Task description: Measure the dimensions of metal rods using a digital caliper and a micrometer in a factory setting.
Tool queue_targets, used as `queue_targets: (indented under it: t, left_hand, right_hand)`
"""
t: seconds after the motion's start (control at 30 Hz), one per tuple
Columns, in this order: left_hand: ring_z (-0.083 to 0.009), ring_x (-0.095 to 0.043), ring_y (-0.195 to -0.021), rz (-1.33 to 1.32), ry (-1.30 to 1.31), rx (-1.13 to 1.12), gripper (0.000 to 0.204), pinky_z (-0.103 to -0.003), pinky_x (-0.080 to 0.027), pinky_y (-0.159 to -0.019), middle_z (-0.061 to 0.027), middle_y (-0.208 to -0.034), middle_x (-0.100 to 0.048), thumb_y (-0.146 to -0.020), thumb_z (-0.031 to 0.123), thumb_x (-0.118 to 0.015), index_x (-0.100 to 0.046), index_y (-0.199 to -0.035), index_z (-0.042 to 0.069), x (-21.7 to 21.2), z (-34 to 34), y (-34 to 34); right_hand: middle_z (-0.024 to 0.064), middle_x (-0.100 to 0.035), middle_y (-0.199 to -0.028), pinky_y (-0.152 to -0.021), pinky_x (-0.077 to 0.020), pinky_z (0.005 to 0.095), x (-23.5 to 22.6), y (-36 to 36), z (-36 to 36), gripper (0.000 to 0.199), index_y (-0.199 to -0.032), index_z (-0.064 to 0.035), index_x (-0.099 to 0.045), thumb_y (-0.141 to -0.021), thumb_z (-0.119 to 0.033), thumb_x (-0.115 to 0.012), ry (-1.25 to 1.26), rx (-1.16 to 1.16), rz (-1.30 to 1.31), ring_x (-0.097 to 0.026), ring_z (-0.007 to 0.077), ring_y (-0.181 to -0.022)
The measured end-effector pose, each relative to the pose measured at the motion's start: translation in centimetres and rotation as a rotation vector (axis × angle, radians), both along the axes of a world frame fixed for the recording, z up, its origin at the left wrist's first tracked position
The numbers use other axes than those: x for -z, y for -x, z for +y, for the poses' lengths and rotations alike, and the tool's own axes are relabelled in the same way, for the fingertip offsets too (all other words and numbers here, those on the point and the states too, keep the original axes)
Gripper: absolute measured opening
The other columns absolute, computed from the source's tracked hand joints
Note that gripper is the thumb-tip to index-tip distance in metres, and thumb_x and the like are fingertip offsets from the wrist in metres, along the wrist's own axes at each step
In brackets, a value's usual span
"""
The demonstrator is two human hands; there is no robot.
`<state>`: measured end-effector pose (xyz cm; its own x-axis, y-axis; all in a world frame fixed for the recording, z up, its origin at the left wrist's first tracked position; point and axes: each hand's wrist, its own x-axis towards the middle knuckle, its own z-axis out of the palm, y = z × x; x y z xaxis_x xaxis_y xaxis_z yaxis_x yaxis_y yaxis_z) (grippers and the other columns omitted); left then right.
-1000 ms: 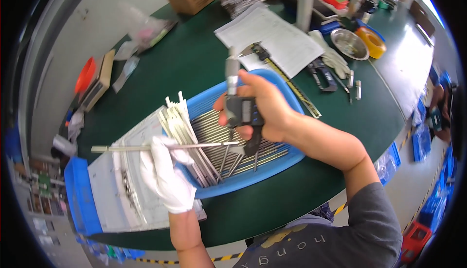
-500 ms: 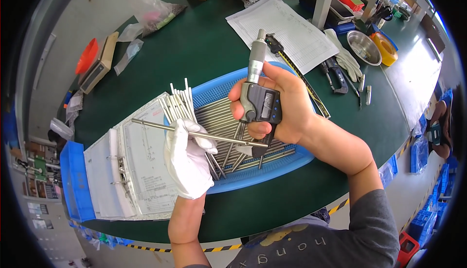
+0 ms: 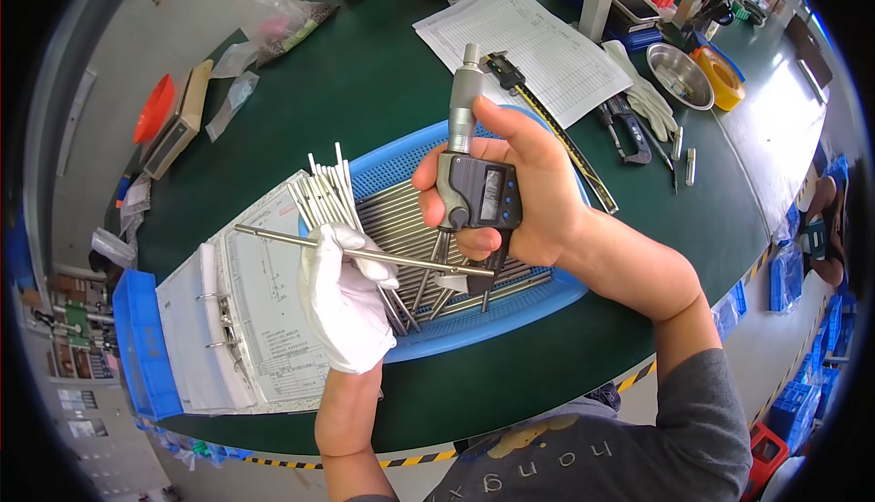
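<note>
My left hand (image 3: 342, 292), in a white glove, is closed on a thin metal rod (image 3: 401, 260) that slants down to the right. My bare right hand (image 3: 533, 192) grips a digital micrometer (image 3: 483, 190), its thimble pointing up and its small screen facing me. The rod's right end lies by the lower part of the micrometer; whether the jaws touch it I cannot tell. Below both hands stands a blue perforated basket (image 3: 558, 300) with many metal rods (image 3: 401, 206) in it. A bundle of rods (image 3: 325, 192) leans upright behind the gloved hand.
An open ring binder (image 3: 273, 338) with drawings lies left, beside a blue bin (image 3: 146, 343). A digital caliper (image 3: 556, 133) rests right of the basket, partly on a paper sheet (image 3: 529, 46). Farther right are another micrometer (image 3: 629, 133), a white glove (image 3: 645, 92) and a metal bowl (image 3: 681, 78).
The micrometer and my right hand have shifted slightly left. My gloved left hand and the rod have moved a little left too. Both grips stay the same.
</note>
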<state>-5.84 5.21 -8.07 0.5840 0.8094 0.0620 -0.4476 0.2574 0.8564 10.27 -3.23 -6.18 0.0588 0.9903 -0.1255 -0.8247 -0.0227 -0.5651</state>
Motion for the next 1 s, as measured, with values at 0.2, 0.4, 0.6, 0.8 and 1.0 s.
queue_targets:
  t: [0.2, 0.4, 0.6, 0.8, 1.0]
  left_hand:
    - [-0.0135, -0.046, -0.051, -0.016, 0.039, -0.001, 0.026, -0.025, -0.041, -0.047, -0.0065, -0.058, -0.046, -0.090, 0.021, -0.036, -0.049, -0.079, 0.002, -0.24, -0.27, -0.14]
    - [-0.0138, -0.047, -0.050, 0.073, 0.089, 0.074, 0.025, -0.024, -0.041, -0.047, -0.0080, -0.058, -0.048, -0.090, 0.019, -0.036, -0.048, -0.078, 0.001, -0.13, -0.66, -0.36]
    - [-0.0140, -0.046, -0.048, 0.053, 0.039, 0.090, 0.024, -0.024, -0.041, -0.047, -0.0083, -0.056, -0.048, -0.089, 0.018, -0.036, -0.047, -0.077, 0.001, 0.11, -0.50, -0.17]
    - [-0.0143, -0.046, -0.049, 0.026, 0.059, 0.063, 0.024, -0.024, -0.041, -0.047, -0.0081, -0.056, -0.047, -0.089, 0.018, -0.035, -0.047, -0.077, 0.001, 0.08, -0.12, -0.02]
    - [-0.0144, -0.046, -0.049, 0.026, 0.052, 0.039, 0.024, -0.024, -0.041, -0.046, -0.0086, -0.057, -0.048, -0.089, 0.018, -0.035, -0.047, -0.077, 0.001, 0.09, 0.03, -0.11]
  right_hand:
    - [0.0135, -0.058, -0.068, -0.036, -0.0351, 0.0211, -0.31, 0.22, -0.02, 0.061, -0.083, 0.0015, -0.055, -0.081, -0.056, -0.035, 0.019, 0.056, -0.100, -0.043, 0.0128, -0.039]
    - [0.0144, -0.058, -0.068, -0.035, -0.0364, 0.0206, 0.00, 0.29, 0.07, 0.065, -0.084, 0.0017, -0.055, -0.082, -0.058, -0.030, -0.004, 0.068, -0.149, -0.044, 0.0133, -0.041]
    - [0.0143, -0.057, -0.069, -0.036, -0.0363, 0.0206, 0.09, 0.60, 0.06, 0.068, -0.089, 0.0012, -0.054, -0.082, -0.060, -0.025, -0.061, 0.066, -0.245, -0.045, 0.0129, -0.042]
    - [0.0165, -0.057, -0.070, -0.036, -0.0367, 0.0216, -0.26, 0.37, 0.08, 0.067, -0.090, 0.0039, -0.053, -0.084, -0.055, -0.020, 0.025, 0.028, -0.091, -0.044, 0.0144, -0.040]
    - [0.0160, -0.057, -0.069, -0.035, -0.0358, 0.0211, -0.11, 0.32, 0.12, 0.068, -0.085, 0.0034, -0.055, -0.081, -0.058, -0.026, 0.010, 0.044, -0.105, -0.044, 0.0141, -0.041]
